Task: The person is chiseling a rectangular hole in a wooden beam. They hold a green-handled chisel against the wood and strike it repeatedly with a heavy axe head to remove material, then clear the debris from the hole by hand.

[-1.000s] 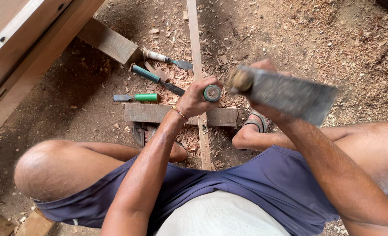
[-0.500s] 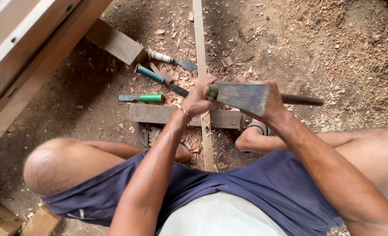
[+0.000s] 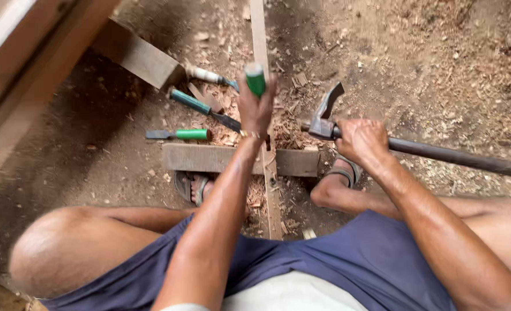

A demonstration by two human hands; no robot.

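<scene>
Two hands — chisel (image 3: 255, 79) left, hammer (image 3: 347, 129) right

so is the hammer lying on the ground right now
No, the right hand grips the hammer by its dark handle, holding it above the wood strip, beside the left hand.

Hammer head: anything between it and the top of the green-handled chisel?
Nothing visible. The hammer, gripped by the right hand, sits right of the green-handled chisel held upright by the left hand over the thin wooden strip; only open air between.
</scene>
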